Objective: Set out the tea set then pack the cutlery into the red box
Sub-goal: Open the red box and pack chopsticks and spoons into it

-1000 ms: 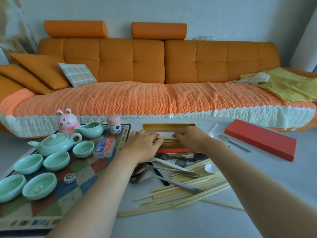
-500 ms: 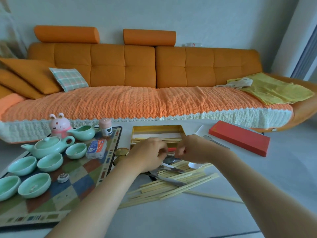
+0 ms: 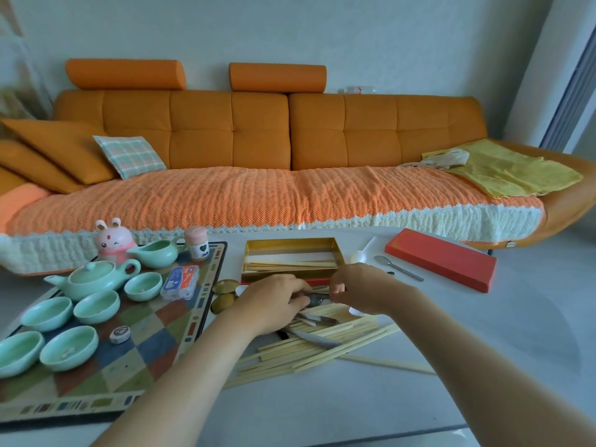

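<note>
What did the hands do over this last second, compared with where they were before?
Both hands drew back from the gold-lined box, where they had been laying chopsticks, to the cutlery pile in front of it. The left hand and right hand now meet over a metal spoon. The tea set and red lid stayed put.

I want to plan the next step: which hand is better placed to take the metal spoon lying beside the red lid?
Probably the right hand. The metal spoon lies on its side of the table, between it and the red lid. The left hand is farther away, over the chopstick pile, and would have to cross over.
</note>
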Available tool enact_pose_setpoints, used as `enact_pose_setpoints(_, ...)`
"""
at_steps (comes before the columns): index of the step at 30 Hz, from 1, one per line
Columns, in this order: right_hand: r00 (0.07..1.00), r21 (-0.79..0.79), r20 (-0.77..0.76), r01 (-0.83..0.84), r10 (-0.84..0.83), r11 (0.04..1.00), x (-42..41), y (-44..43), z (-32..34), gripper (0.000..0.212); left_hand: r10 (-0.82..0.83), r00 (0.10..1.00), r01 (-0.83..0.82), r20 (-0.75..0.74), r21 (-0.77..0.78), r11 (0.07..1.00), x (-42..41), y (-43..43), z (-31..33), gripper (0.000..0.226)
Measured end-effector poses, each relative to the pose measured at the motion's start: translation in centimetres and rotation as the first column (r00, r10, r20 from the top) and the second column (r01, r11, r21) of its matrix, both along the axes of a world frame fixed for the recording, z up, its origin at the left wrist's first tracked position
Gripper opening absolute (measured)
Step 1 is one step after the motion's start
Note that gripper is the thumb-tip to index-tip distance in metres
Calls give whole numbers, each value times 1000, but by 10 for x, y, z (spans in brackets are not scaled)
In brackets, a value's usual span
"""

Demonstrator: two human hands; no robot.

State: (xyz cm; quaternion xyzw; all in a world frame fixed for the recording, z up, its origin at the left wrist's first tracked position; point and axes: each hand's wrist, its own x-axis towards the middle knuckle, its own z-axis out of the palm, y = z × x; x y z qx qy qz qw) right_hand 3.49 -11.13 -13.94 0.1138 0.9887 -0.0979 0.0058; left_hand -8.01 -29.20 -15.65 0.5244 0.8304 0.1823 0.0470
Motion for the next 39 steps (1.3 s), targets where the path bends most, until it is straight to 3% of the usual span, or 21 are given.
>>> enact_pose_setpoints(11, 1000, -68, 12, -15, 16, 998, 0, -1, 0, 18, -12, 1000, 13, 24, -51, 999, -5, 9, -8, 19)
enact_pose_setpoints(18, 1000, -128, -8, 4, -5, 992, -2, 3, -2, 10, -3, 999, 4, 41, -40, 999, -5, 12, -11, 21)
enact_pose_setpoints(22, 993, -166, -110, 19, -38, 986, -1, 7, -1, 10, 29, 1000, -29, 4, 99, 995, 0, 11, -5, 23)
enact_pose_setpoints(26, 967, -216, -241, 22, -75, 976, -4, 6, 3, 14, 112, 991, -127, 71, 256, 958, -4, 13, 0, 22)
enact_pose_setpoints(33, 910, -164, -385, 97, -154, 982, -20, 9, 5, 34, 308, 949, -302, 73, 499, 812, -51, -2, 13, 18)
enact_pose_setpoints(39, 874, -140, -421, 203, -243, 969, -59, 8, -2, 40, 390, 901, -280, -192, 430, 859, -78, -9, -5, 27)
